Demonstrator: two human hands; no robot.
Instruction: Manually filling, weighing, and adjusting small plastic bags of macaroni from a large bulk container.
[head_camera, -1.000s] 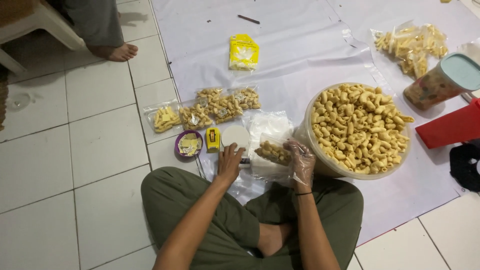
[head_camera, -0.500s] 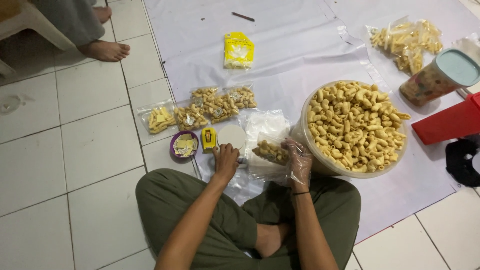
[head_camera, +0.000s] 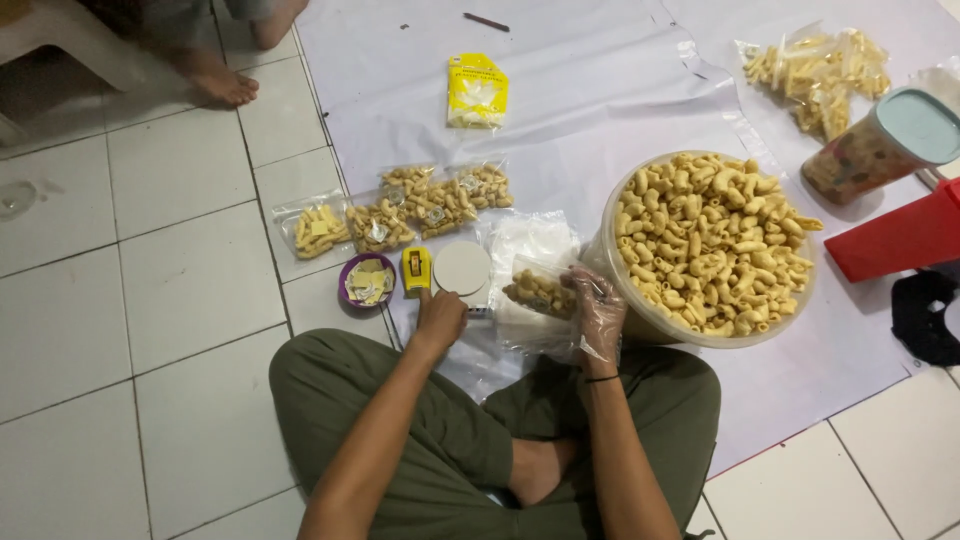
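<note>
Left hand now down at the scale, gloved right hand pinching the snack bag beside the tub.

Since a moment ago the left hand (head_camera: 441, 313) has slid off the bag to the small white scale (head_camera: 463, 268), fingers curled together at its front edge. The right hand (head_camera: 597, 312), in a clear glove, grips the half-filled clear bag (head_camera: 537, 293) of golden curled snacks, just left of the big tub (head_camera: 625, 315), right of the scale.

A flat yellow paper packet (head_camera: 477, 90) is seen at twelve o'clock on the white plastic sheet (head_camera: 600, 110). A red plastic box (head_camera: 900, 240) lies at three o'clock, a teal-lidded clear jar (head_camera: 880, 150) just above it.
</note>
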